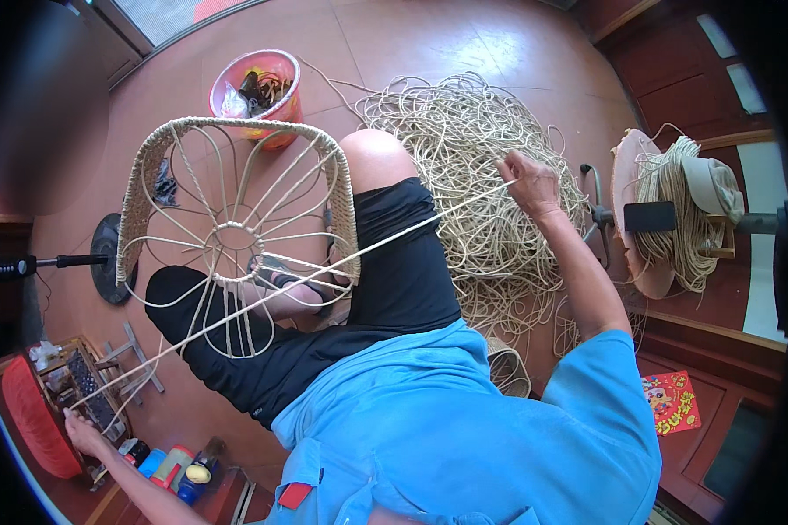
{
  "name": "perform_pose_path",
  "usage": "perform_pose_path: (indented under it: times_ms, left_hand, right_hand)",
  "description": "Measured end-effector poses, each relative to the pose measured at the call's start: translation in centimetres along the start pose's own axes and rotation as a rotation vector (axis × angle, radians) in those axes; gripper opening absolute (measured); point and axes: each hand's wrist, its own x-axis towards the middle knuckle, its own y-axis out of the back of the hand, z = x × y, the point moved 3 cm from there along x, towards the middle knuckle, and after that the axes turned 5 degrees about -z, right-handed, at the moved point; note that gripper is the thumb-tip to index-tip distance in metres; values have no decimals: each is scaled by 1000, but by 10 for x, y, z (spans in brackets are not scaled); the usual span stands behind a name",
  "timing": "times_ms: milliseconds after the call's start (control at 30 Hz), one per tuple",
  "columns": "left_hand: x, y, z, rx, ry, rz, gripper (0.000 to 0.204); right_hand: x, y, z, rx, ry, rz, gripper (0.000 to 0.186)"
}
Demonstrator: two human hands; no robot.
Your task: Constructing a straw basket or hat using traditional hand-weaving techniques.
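A pale cord [429,223] runs taut in a slanting line across my lap, from one hand to the other. My right hand [532,182] is closed on its upper end, out over a heap of the same cord. At the lower left, far from my body, my left hand [83,433] pinches the other end. Between my knees rests a basket frame [348,219] with a woven rim wall, wire loops and a ring at its centre. Cord is wound along some of its wires. The taut cord crosses the frame's lower part; whether they touch, I cannot tell.
A large tangled cord heap [481,157] covers the floor at right. Beyond the frame stands a pink bucket [293,109] with odds and ends. A cord spool [674,210] is at far right. A red stool cushion [35,420] and several bottles [175,468] sit at lower left.
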Motion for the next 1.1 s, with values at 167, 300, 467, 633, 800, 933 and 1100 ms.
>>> perform_pose_path:
  times_ms: [167, 300, 467, 633, 800, 933, 1100]
  left_hand:
    - [12, 8, 30, 173, 90, -31, 50]
    - [-100, -84, 190, 452, -510, -494, 38]
    - [-372, -149, 374, -374, -390, -1201, 48]
    - [-492, -188, 437, -625, -72, -1785, 44]
    - [-456, -191, 401, -654, -72, -1659, 34]
    - [-449, -178, 378, -495, -138, -1595, 38]
    - [-442, -176, 376, -457, -248, -1422, 37]
  right_hand:
    - [-6, 25, -39, 80, 147, -50, 31]
    - [-29, 47, -121, 226, 327, -61, 9]
    - [-55, 77, -250, 269, 552, 4, 22]
    - [-60, 87, -289, 234, 634, 66, 22]
    - [-46, 76, -250, 246, 547, 151, 14]
    - [-58, 66, -238, 335, 495, 43, 29]
    - [-61, 64, -232, 624, 306, -430, 51]
